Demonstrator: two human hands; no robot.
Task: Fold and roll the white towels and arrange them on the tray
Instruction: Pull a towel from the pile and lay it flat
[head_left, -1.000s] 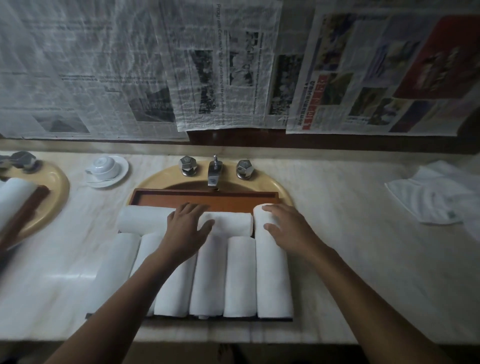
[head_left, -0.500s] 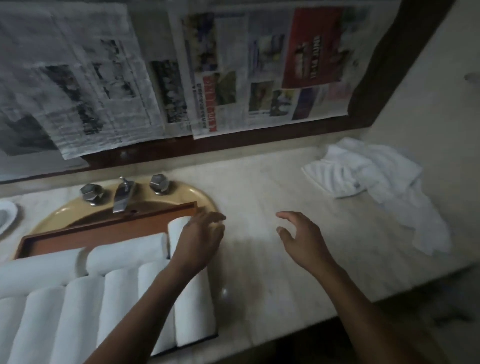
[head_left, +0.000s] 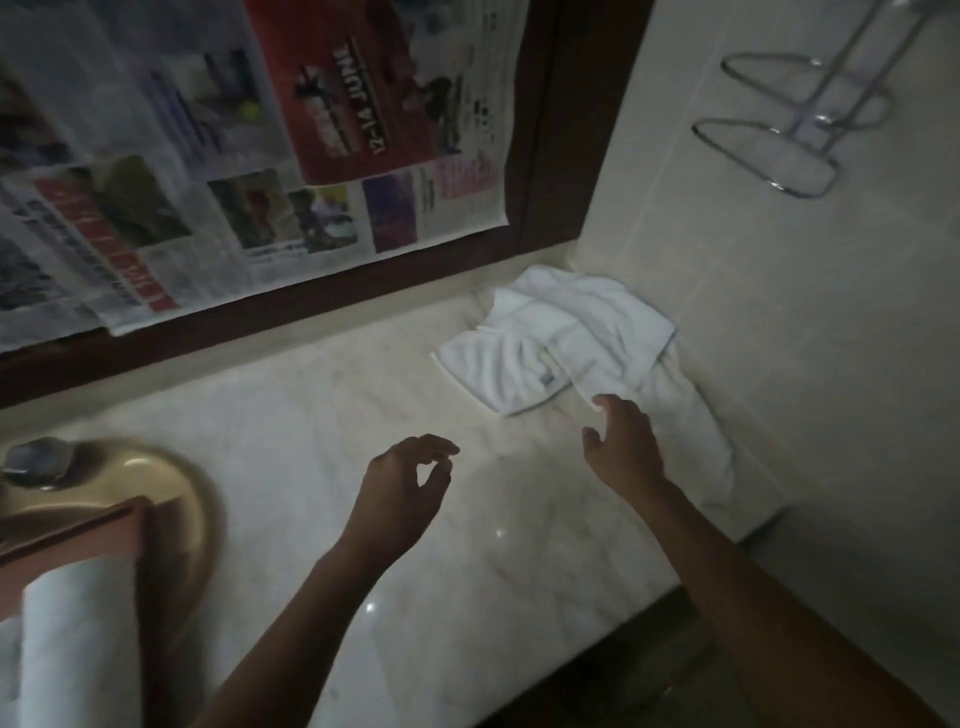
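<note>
Loose white towels (head_left: 571, 338) lie in a crumpled heap on the marble counter, against the right wall. My right hand (head_left: 621, 447) hovers just in front of the heap with relaxed fingers, its fingertips close to the nearest towel edge; it holds nothing. My left hand (head_left: 405, 483) hangs above bare counter with loosely curled fingers, empty. At the bottom left stands a rolled white towel (head_left: 78, 639) on the brown wooden tray (head_left: 72, 530), most of which is out of frame.
The tray rests over a yellow sink basin (head_left: 171, 483) with a metal tap knob (head_left: 36, 460). Newspaper sheets (head_left: 208, 156) cover the dark-framed mirror behind. A chrome rack (head_left: 779, 135) is fixed on the tiled right wall. The counter's front edge drops off at the lower right.
The view has swung right, away from the tray. Both hands left the rolled towels and moved right over the counter; my right hand now reaches close to the loose towel heap.
</note>
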